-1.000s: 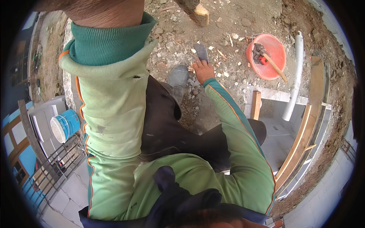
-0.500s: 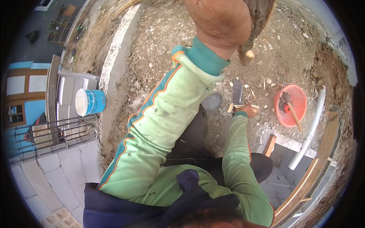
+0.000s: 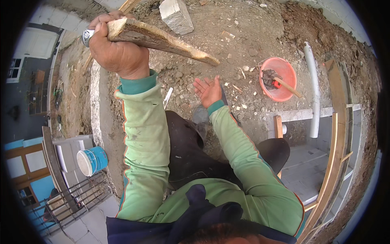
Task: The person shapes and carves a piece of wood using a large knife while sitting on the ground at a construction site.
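Note:
A rough, mud-stained wooden board (image 3: pixel 162 40) is raised at the upper left, slanting down to the right. My left hand (image 3: pixel 118 55) is closed round its thick left end, with the thumb near the pale cut face. My right hand (image 3: pixel 209 91) is over the ground near the middle, palm turned up and fingers apart, holding nothing. Beside its wrist shows part of a dark, flat blade (image 3: pixel 224 96) on the ground, mostly hidden by the hand and sleeve. Pale wood chips (image 3: pixel 237 88) are scattered to its right.
An orange-red bucket (image 3: pixel 284 67) on the right holds a wooden-handled tool (image 3: pixel 287 86). Beyond it are a white pipe (image 3: pixel 312 89) and long planks (image 3: pixel 335 101) by a block-walled pit (image 3: pixel 302 162). A pale block (image 3: pixel 176 16) lies far ahead. A blue pail (image 3: pixel 97 158) is at left, near steel bars (image 3: pixel 77 197).
My left hand has swung left with the board, which now shows at more of its length. My right hand has moved away from the wood pieces on the ground and opened, palm up.

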Motion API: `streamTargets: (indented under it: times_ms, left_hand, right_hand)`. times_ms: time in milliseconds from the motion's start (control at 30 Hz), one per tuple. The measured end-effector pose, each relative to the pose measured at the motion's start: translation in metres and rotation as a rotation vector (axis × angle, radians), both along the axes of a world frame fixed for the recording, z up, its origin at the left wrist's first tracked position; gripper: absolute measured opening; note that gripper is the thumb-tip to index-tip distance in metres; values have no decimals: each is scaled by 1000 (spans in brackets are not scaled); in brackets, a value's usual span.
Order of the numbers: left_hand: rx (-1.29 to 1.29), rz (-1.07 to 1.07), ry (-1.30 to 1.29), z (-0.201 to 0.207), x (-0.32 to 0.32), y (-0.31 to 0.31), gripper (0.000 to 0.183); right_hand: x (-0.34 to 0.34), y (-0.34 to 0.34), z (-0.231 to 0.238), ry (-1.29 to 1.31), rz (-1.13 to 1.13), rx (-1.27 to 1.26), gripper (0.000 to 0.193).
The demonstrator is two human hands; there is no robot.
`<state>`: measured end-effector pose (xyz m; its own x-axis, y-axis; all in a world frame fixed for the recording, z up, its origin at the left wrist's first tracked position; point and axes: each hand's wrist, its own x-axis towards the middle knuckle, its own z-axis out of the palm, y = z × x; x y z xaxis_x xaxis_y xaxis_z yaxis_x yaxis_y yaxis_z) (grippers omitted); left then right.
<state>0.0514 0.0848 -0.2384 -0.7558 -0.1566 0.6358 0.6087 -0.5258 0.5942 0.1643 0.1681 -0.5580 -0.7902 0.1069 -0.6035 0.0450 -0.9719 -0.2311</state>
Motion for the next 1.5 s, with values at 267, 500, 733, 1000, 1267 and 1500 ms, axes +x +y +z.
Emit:
streamTargets:
  times_ms: [267,500,733,1000,1267,1500]
  left_hand:
    - [-94,-569,59,11,27,-85,19]
    - [-559,362,-433,-64,-28,-113,68]
    - [-573,54,-65,-42,-8,4,104]
    - [-294,32,-10,-61,-28,-19,42]
    - [-224,140,130,-50,-29,12,51]
    - [-168,194,44,-46,-22,-5,44]
  right_hand:
    - [-94,52,98,300,-409,-140,49]
    - [-96,154,153,424,-465,496,33]
    - [-43,85,125,648,24,1375,62]
    - [22,64,8,139,224,1453,74]
    - [185,46,-174,-679,974,2132,26]
    - [164,49,-101,-473,1058,1471,49]
